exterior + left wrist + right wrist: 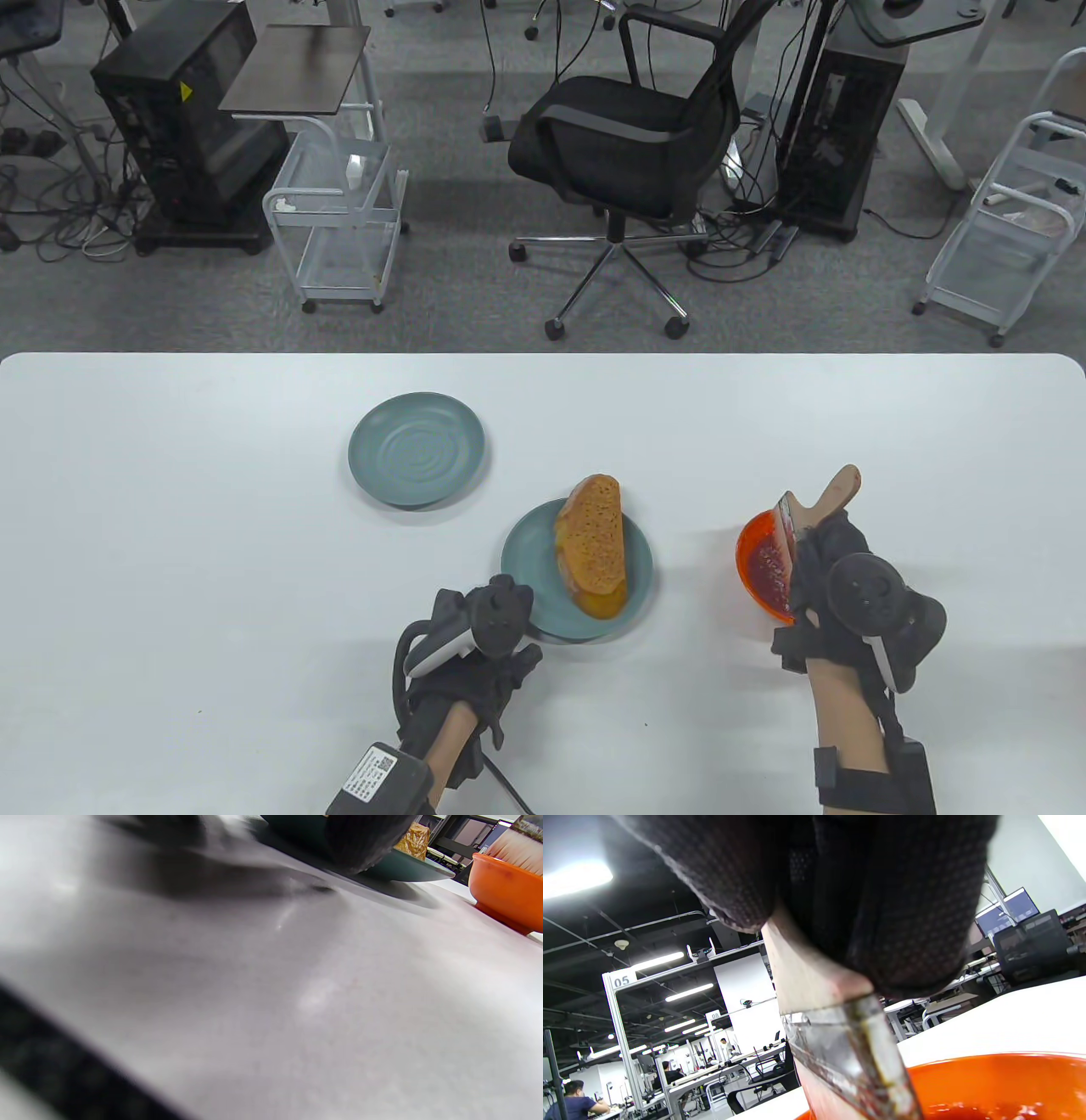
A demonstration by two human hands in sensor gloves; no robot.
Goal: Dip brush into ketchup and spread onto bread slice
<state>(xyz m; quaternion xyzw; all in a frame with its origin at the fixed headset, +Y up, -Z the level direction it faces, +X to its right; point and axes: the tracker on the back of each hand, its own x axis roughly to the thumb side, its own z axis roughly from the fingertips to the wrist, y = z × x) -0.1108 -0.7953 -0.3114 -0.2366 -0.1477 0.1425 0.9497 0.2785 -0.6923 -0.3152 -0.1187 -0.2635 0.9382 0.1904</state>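
Gloved fingers (903,921) wrapped tight round the brush (840,1035), bristles going down into the ketchup bowl (1009,1077)
Right hand (836,564) grips the wooden handle with the paddle end poking up and away, so the head angles down into the orange bowl, probably to load the bristles; the tip is cut off at the bottom of the right wrist view, so how deep it sits I can't say. Left hand (475,645) rests on the table (170,509) at the near rim of the plate (522,569) carrying the bread slice (594,543), most likely to steady it for spreading; whether its fingers are spread or curled I cannot tell, the tracker covers them and the left wrist view is blurred. Second plate (417,448) sits well apart, farther back
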